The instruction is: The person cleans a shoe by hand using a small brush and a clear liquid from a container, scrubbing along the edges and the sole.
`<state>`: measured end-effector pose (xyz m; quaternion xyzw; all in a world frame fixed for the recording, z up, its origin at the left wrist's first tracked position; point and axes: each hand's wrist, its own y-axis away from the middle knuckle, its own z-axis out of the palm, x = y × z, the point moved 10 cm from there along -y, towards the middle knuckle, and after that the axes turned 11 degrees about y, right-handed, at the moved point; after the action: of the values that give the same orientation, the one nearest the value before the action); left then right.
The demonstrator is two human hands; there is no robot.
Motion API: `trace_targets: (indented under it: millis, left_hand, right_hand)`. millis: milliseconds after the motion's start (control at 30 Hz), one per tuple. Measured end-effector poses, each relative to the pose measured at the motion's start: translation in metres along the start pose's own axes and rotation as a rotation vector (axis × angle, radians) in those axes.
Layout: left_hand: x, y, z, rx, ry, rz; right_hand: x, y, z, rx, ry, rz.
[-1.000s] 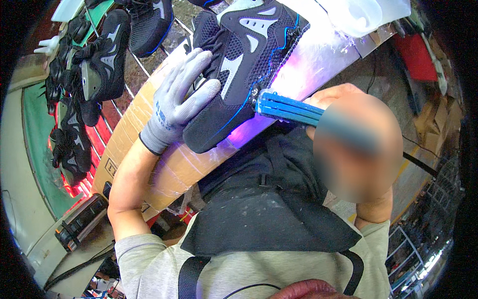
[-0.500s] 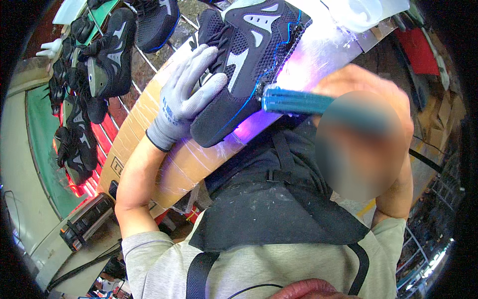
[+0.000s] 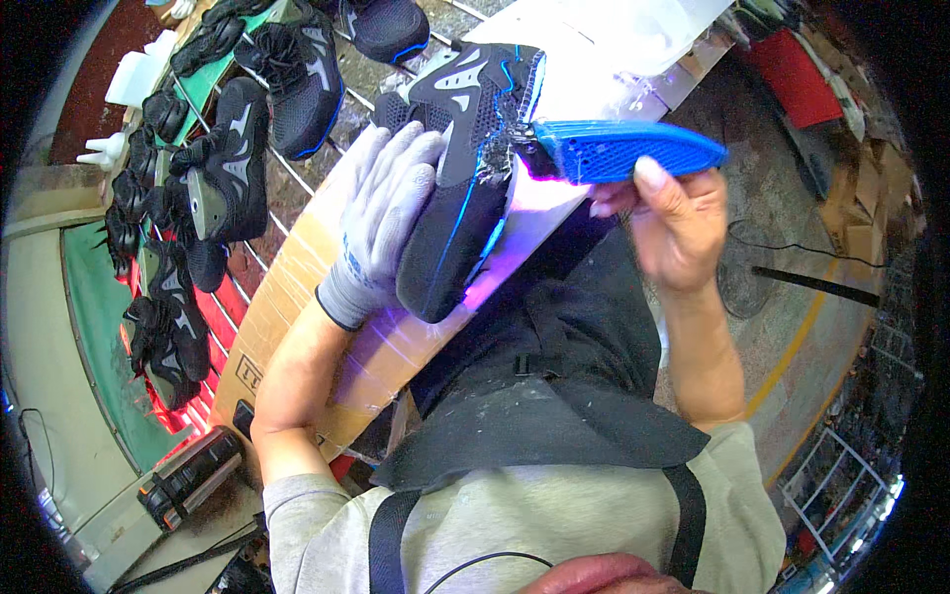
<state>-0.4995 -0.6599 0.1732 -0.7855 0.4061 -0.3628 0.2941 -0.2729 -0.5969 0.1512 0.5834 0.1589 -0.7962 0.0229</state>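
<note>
A black mesh shoe [image 3: 463, 109] with grey patches and a thin blue line lies on its side on the work surface. My left hand [image 3: 386, 213], in a grey knit glove, presses along the shoe's upper with its fingers held together. My bare right hand [image 3: 683, 218] grips a blue, textured-handled brush [image 3: 633, 147] from below, thumb on its near edge. The brush's dark bristled end touches the shoe's lower side edge near the middle, where a ragged, fuzzy patch shows. Purple-white light glows beside the shoe.
Several similar black shoes [image 3: 230, 158] sit on a metal-rod rack to the left, with red light beneath. Cardboard [image 3: 287, 297] covers the near left part of the work surface. A translucent plastic container [image 3: 653, 35] stands at the far end. A red item [image 3: 792, 79] lies at the right.
The view has shifted, so the rack sits further right. My right hand has come away from the blurred foreground, its brush handle now levelled out. My left hand stays on the shoe, its fingers closer together.
</note>
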Motion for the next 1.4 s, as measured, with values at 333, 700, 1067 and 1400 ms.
trace_targets:
  millis: [333, 700, 1067, 1400]
  left_hand:
    - [0.01, -0.027, 0.005, -0.075, 0.026, -0.076]
    - [0.016, -0.041, -0.006, -0.186, -0.043, -0.069]
    - [0.02, -0.047, -0.008, -0.363, -0.054, -0.057]
    - [0.012, -0.047, -0.012, -0.391, -0.055, -0.122]
  right_hand:
    - [0.013, 0.039, 0.019, 0.134, -0.01, -0.222]
    - [-0.05, 0.027, 0.003, 0.131, 0.417, -0.11]
    - [-0.055, -0.009, 0.0, -0.049, 0.36, 0.117]
    - [-0.097, 0.006, 0.045, -0.252, 0.699, -0.347]
